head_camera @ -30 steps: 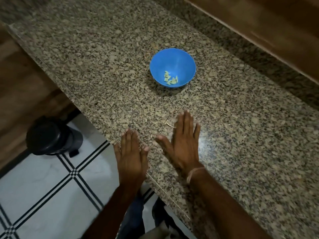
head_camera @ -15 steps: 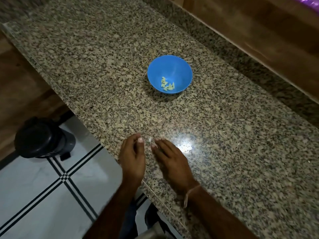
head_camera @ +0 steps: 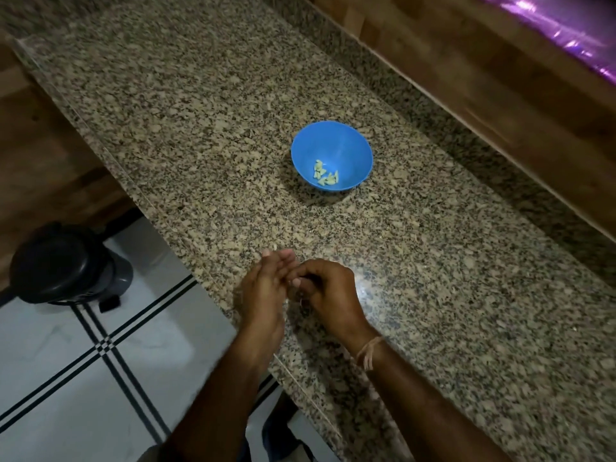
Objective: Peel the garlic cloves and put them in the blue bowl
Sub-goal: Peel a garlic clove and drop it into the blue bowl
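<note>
Two hands meet at counter (head_camera: 200, 105) edge, 6 o'clock: left hand (head_camera: 263, 291) fingers extended, right hand (head_camera: 328, 290) curled; contents unclear. Blue bowl (head_camera: 346, 145) at 12 o'clock holds peeled garlic cloves (head_camera: 325, 175).

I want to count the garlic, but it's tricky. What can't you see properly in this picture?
- Head view: anything between the left hand and right hand is hidden by the curled fingers.
- Garlic cloves in the blue bowl: too small and bunched to count exactly.
- Purple sheet: cut off by the top-right edge.
- Black bin: dim, its contents hidden.
</note>
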